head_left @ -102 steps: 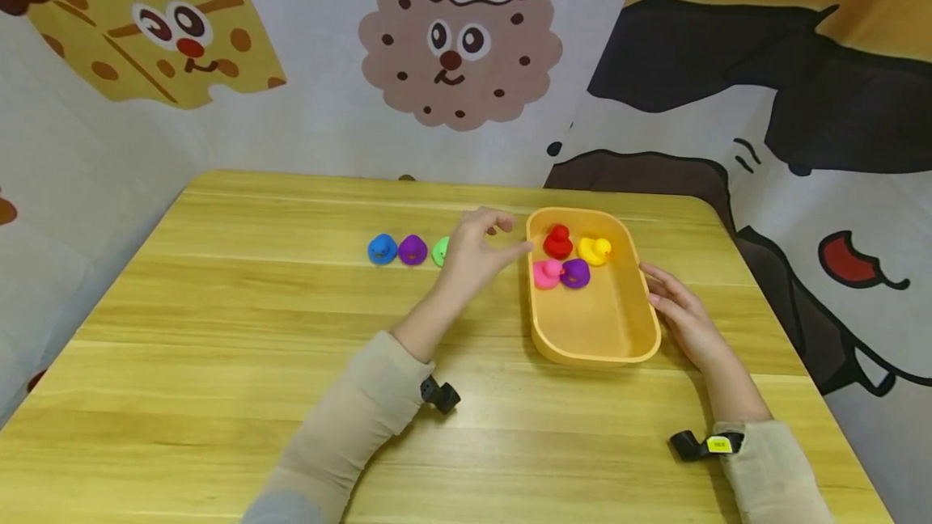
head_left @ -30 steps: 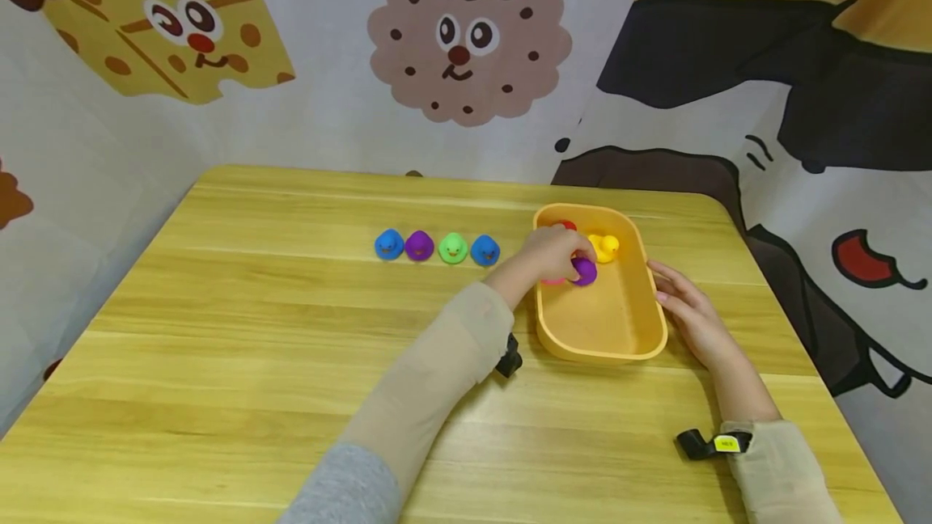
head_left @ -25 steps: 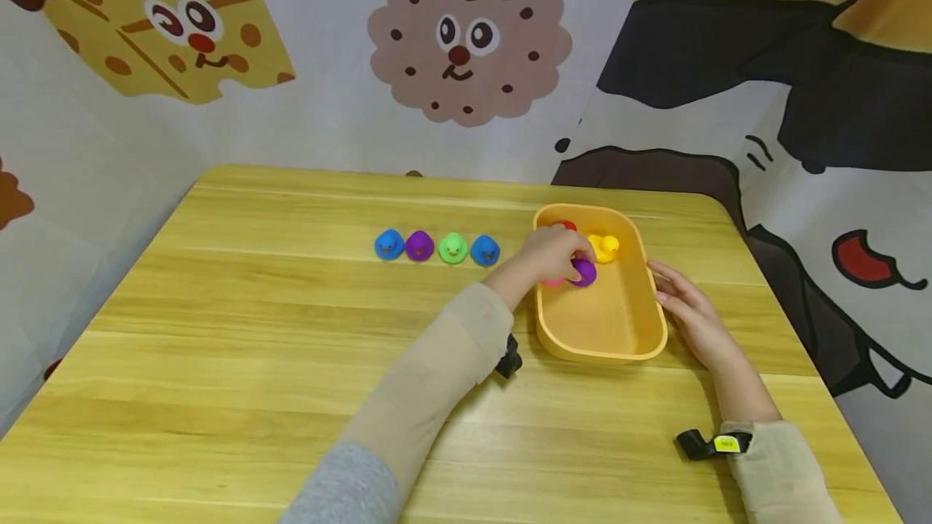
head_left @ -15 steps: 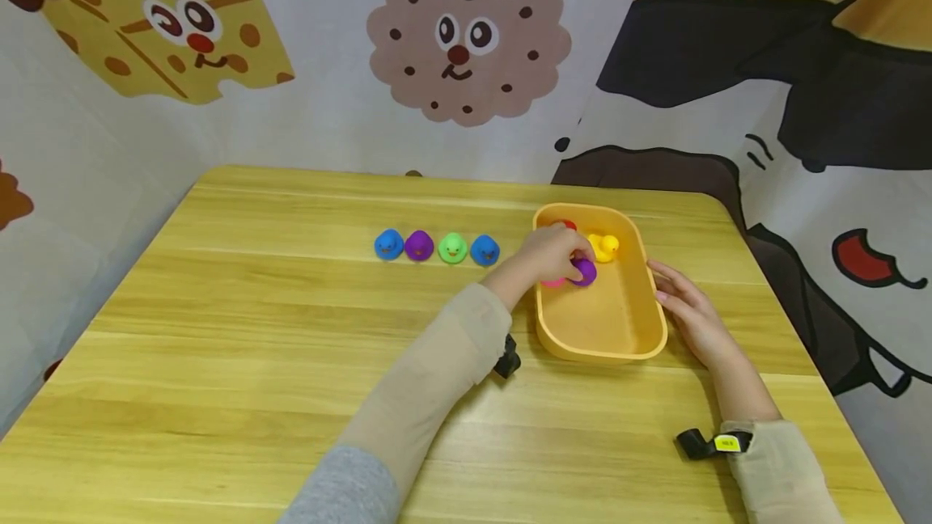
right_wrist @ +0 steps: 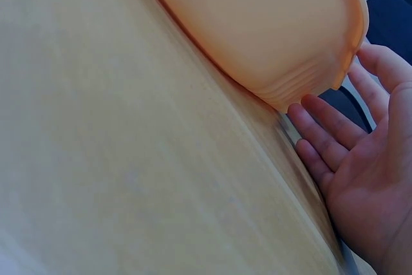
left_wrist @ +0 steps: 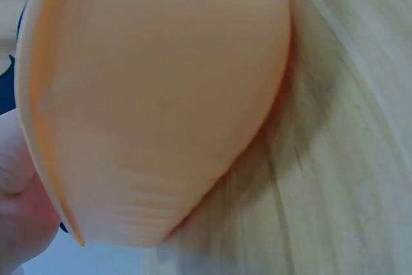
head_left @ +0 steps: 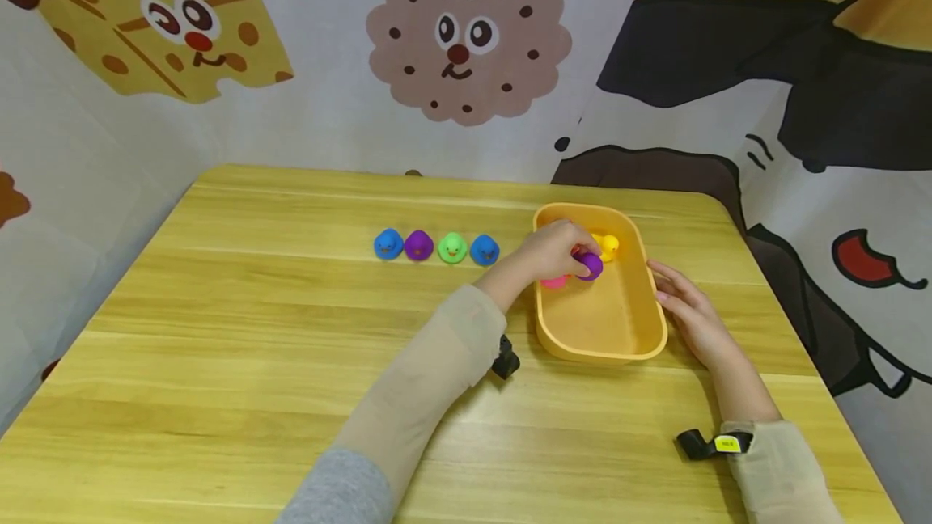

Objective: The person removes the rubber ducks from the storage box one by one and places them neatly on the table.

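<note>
In the head view my left hand (head_left: pixel 557 251) reaches over the left rim of a yellow-orange plastic tub (head_left: pixel 600 342) and pinches a purple rubber duck (head_left: pixel 591 266) between thumb and fingers. A pink duck (head_left: pixel 554 282) and a yellow duck (head_left: pixel 609 247) lie beside it in the tub; the red one is almost wholly hidden by the hand. My right hand (head_left: pixel 688 310) rests against the tub's right side. The right wrist view shows its fingers (right_wrist: pixel 322 127) extended, the tips at the tub's wall (right_wrist: pixel 270 30). The left wrist view is mostly filled by the tub's outer wall (left_wrist: pixel 161 94).
Left of the tub, a row of rubber ducks stands on the wooden table (head_left: pixel 255 346): blue (head_left: pixel 389 244), purple (head_left: pixel 419 246), green (head_left: pixel 453 248) and another blue (head_left: pixel 485 250). A cartoon-printed cloth (head_left: pixel 306 128) hangs behind the table.
My left hand has gone from above the duck row into the tub, leaving a blue duck at the row's right end. It has just shifted the purple duck slightly right and up. The right hand stays put.
</note>
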`<action>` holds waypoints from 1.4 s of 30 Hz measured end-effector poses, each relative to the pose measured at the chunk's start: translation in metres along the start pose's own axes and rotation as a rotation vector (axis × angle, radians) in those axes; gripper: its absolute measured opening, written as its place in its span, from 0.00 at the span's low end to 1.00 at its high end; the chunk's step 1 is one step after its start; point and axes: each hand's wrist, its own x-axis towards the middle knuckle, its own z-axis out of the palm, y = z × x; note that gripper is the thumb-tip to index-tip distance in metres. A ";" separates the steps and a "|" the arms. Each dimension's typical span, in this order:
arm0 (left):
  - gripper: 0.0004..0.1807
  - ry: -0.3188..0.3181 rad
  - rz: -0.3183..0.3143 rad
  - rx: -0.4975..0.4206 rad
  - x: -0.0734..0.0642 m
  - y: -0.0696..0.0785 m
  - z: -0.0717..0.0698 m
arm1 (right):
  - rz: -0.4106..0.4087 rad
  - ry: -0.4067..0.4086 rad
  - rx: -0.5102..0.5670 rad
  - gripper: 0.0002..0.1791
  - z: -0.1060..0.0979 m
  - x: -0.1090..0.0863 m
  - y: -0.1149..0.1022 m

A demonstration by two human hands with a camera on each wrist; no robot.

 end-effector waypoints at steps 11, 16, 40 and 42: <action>0.17 0.082 0.102 -0.049 -0.011 0.011 -0.015 | 0.008 0.008 -0.009 0.25 -0.001 0.000 0.000; 0.17 0.113 0.117 -0.058 -0.019 0.013 -0.022 | 0.001 0.007 -0.012 0.25 -0.001 0.001 0.001; 0.17 0.257 0.092 -0.136 -0.083 0.009 -0.055 | 0.008 0.003 -0.016 0.26 -0.001 -0.001 0.000; 0.16 0.256 0.062 -0.134 -0.088 0.008 -0.057 | 0.014 0.006 -0.017 0.26 -0.001 0.000 0.000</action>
